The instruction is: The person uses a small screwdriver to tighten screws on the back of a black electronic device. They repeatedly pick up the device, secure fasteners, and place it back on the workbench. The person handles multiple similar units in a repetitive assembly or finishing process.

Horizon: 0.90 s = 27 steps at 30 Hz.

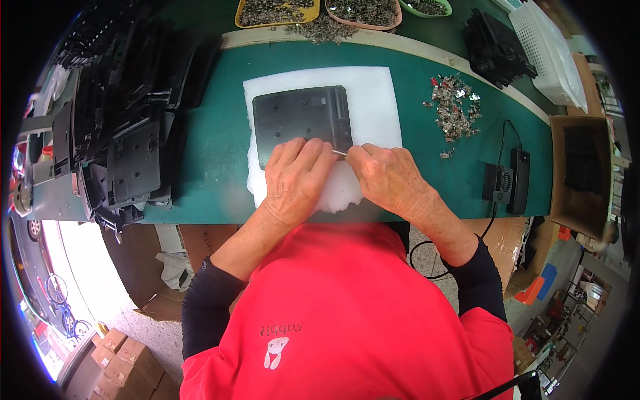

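Note:
On a white foam sheet (373,100) lies a flat black plastic panel (300,117) with small studs on its face. My left hand (297,177) rests over the panel's near edge, its fingers curled down on that edge. Just right of the panel, my right hand (387,177) is closed round a thin metal rod (339,153), whose shaft points left toward my left fingertips. The rod's handle end is hidden in my right fist. What my left fingertips pinch, if anything, is hidden behind the hand.
Stacked black plastic panels (137,160) crowd the left side. Small metal parts (455,110) lie heaped at right, near a black power adapter (519,180). Trays of metal parts, a yellow one (241,17) among them, line the back. A white basket (543,50) stands far right.

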Each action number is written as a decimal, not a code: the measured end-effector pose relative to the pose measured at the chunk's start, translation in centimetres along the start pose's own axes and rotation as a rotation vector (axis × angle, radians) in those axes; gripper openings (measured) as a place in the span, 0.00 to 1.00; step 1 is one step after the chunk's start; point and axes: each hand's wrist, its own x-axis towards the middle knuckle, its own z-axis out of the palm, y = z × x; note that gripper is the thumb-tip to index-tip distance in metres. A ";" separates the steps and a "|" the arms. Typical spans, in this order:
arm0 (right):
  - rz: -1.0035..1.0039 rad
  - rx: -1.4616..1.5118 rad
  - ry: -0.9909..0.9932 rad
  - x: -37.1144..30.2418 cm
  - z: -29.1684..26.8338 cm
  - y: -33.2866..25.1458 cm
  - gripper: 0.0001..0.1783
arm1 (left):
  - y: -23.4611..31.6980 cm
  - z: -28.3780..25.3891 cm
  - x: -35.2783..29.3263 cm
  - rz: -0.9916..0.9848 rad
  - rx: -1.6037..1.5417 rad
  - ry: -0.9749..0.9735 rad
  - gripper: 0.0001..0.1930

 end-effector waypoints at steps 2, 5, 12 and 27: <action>-0.032 -0.033 0.028 -0.2 0.4 -0.1 0.06 | -0.2 0.2 -0.1 0.037 0.009 0.016 0.10; -0.030 -0.055 0.069 -0.6 1.1 -0.3 0.07 | -0.4 0.6 -0.4 0.083 0.031 0.035 0.09; -0.064 0.092 0.071 -0.4 0.5 0.9 0.07 | 0.3 -0.5 -0.3 -0.018 0.035 0.025 0.16; 0.184 0.266 0.244 4.1 -0.4 2.2 0.07 | -0.8 0.7 2.7 -0.226 -0.063 -0.032 0.21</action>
